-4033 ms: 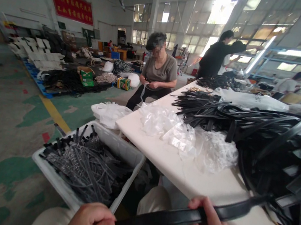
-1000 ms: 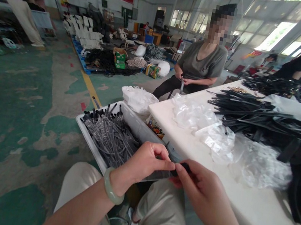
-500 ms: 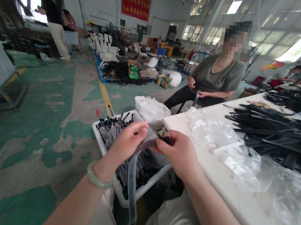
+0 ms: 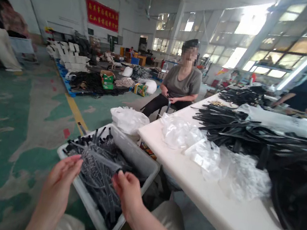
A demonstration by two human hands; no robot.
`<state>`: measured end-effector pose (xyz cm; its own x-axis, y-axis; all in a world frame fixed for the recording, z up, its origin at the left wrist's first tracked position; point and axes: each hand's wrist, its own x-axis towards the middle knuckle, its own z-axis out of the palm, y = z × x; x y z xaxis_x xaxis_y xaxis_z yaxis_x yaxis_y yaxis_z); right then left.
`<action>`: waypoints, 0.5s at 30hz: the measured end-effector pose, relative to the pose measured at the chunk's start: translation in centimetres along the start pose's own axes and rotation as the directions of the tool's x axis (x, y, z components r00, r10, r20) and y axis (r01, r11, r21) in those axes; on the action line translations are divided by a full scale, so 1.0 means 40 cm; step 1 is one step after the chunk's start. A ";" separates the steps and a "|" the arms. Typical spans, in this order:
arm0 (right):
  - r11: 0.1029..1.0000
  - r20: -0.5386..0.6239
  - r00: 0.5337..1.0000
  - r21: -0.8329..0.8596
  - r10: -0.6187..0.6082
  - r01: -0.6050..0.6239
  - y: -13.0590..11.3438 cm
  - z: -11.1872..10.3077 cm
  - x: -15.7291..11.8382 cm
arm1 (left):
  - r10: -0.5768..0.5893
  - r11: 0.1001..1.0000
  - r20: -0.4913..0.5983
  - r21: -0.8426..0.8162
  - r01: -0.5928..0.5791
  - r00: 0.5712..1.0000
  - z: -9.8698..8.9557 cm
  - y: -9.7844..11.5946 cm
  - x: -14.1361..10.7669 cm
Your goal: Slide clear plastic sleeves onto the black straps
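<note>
My right hand pinches the dark end of a strap in a clear plastic sleeve. The sleeved strap stretches away to the left over a white plastic bin. Many black straps in clear sleeves lie in this bin in a loose heap. My left hand is at the bin's near left side, its fingers stretched and apart, with nothing seen in them.
A white table on the right bears crumpled clear plastic bags and piles of black straps. Beyond the bin stands a white plastic bag. A seated person handles a strap past the table's corner.
My hands have moved apart and lower; the left has let go of the sleeved strap. The strap now lies out over the bin instead of hanging towards my lap. My view has turned right.
</note>
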<state>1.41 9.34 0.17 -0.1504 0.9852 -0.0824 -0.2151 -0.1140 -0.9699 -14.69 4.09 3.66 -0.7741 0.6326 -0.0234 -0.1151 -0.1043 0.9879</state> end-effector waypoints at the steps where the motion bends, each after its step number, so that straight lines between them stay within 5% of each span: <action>1: 0.997 0.006 1.000 -0.077 0.011 -0.011 0.028 -0.047 -0.019 | -0.014 0.997 0.067 0.072 0.009 0.998 0.021 -0.024 -0.007; 4: 0.946 0.000 0.998 -0.320 -0.059 0.056 0.022 -0.231 -0.057 | -0.003 0.962 0.327 0.259 -0.087 0.945 0.104 -0.076 -0.045; 7: 0.776 -0.090 0.968 -0.617 -0.235 0.131 -0.098 -0.443 -0.034 | 0.050 0.910 0.609 0.299 -0.288 0.791 0.225 -0.089 -0.108; 9: 0.601 -0.187 0.914 -0.795 -0.361 0.074 -0.190 -0.569 0.015 | 0.114 0.846 0.795 0.237 -0.478 0.596 0.332 -0.077 -0.161; 13: 0.296 -0.241 0.876 -0.948 -0.417 -0.119 -0.280 -0.729 0.117 | 0.141 0.549 0.987 -0.011 -0.835 0.080 0.585 -0.057 -0.267; 15: 0.194 -0.247 0.888 -0.964 -0.387 -0.183 -0.282 -0.767 0.139 | 0.101 0.472 0.994 -0.089 -0.877 -0.046 0.700 -0.071 -0.309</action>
<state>32.60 20.02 3.61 0.1878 0.9510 0.2458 0.9156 -0.0789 -0.3942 12.62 18.06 5.44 0.6428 0.7229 0.2536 0.5696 -0.6723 0.4727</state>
